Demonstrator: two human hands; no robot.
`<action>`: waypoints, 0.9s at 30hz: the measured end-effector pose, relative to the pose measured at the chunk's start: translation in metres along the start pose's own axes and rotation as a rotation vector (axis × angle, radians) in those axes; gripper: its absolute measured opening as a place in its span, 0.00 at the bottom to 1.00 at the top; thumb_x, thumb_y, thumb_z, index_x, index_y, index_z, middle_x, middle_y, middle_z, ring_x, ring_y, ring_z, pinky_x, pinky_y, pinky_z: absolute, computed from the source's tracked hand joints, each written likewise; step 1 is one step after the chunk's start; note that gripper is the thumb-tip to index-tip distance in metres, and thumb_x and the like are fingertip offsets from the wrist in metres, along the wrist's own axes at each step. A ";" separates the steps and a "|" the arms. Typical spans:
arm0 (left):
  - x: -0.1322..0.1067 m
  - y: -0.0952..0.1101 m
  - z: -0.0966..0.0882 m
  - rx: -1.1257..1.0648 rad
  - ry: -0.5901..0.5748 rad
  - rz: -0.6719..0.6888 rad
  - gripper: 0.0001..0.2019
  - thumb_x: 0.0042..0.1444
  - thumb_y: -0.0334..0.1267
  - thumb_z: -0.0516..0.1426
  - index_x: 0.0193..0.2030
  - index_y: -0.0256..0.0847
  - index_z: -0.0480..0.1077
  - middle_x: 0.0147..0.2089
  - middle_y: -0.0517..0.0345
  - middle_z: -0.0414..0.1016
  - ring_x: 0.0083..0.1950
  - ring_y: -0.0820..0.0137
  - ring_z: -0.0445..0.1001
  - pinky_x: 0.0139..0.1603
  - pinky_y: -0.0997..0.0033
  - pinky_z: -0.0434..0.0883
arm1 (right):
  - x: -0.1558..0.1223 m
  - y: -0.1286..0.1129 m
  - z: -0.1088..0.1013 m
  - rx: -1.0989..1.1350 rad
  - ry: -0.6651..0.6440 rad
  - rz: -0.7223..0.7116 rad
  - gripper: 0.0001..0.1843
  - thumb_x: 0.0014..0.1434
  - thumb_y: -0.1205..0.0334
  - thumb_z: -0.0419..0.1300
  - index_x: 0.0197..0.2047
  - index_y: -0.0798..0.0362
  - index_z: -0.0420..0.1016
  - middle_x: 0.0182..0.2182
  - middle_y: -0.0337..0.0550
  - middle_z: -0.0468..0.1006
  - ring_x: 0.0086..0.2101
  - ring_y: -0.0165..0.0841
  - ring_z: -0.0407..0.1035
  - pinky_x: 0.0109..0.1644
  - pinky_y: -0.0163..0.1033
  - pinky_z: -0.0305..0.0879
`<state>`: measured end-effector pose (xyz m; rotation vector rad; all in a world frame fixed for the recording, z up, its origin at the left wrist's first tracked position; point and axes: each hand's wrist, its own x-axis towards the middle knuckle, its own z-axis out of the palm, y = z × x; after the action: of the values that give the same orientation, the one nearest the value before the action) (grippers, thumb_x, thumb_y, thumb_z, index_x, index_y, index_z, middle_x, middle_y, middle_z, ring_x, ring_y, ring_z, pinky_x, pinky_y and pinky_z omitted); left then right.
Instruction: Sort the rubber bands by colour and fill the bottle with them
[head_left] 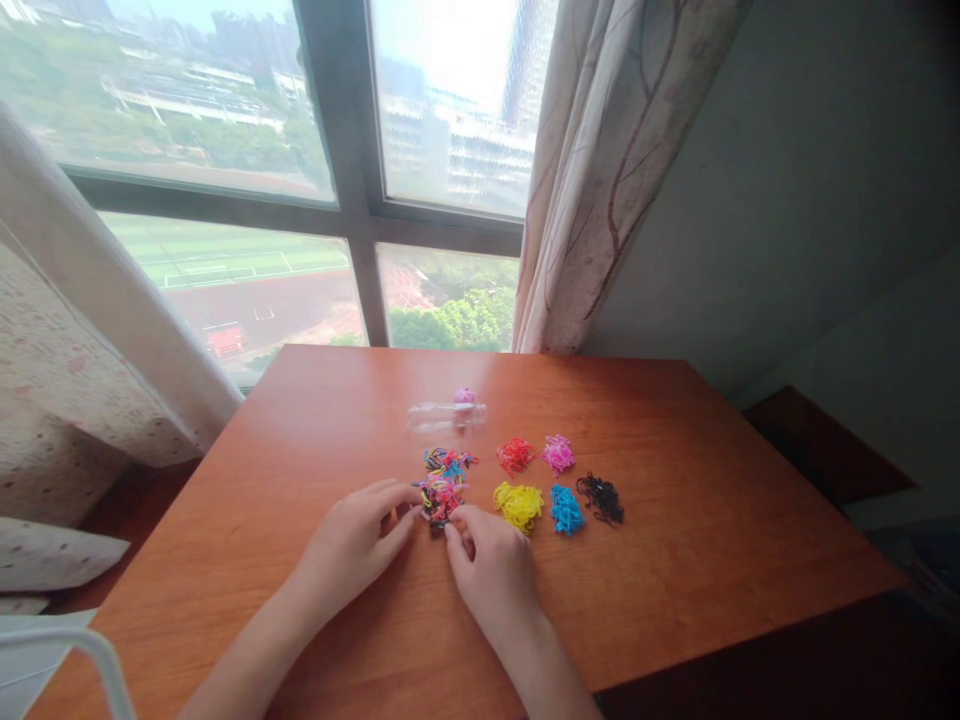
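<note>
A mixed heap of small coloured rubber bands [444, 490] lies on the wooden table between my hands. At its left edge, my left hand [364, 530] has its fingers curled and the tips drawn in against the bands; what they hold is too small to make out. From the right, my right hand [495, 565] pinches at the near side of the heap, thumb and forefinger on a dark band. Sorted piles lie beyond and right of it: yellow bands [517, 506], red bands [516, 456], pink bands [558, 454], blue bands [566, 510] and black bands [601, 498].
Behind the heap, a clear plastic container [446, 416] lies on the table [315, 430], with a pink object [465, 396] at its far side. A window with curtains [585, 180] stands at the table's back edge. A white curved bar [97, 645] shows at lower left.
</note>
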<state>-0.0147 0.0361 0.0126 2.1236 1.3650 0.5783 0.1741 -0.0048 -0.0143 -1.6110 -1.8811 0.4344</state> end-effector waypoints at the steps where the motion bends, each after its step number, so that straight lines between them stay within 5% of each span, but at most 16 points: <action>1: 0.000 0.000 0.000 0.000 0.000 0.000 0.10 0.62 0.37 0.51 0.41 0.42 0.74 0.34 0.59 0.76 0.31 0.72 0.70 0.34 0.75 0.65 | 0.000 0.000 0.000 0.013 0.003 0.001 0.06 0.61 0.67 0.58 0.38 0.49 0.75 0.30 0.37 0.80 0.30 0.32 0.72 0.34 0.34 0.55; 27: 0.001 0.011 -0.001 -0.025 -0.079 0.048 0.11 0.63 0.38 0.51 0.41 0.43 0.75 0.38 0.58 0.77 0.33 0.72 0.71 0.35 0.75 0.66 | -0.004 0.000 -0.005 0.110 0.148 -0.034 0.10 0.66 0.61 0.54 0.38 0.49 0.77 0.26 0.38 0.78 0.27 0.31 0.72 0.34 0.33 0.60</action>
<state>-0.0074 0.0330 0.0210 2.1411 1.2604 0.5226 0.1778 -0.0092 -0.0118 -1.4950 -1.7415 0.3858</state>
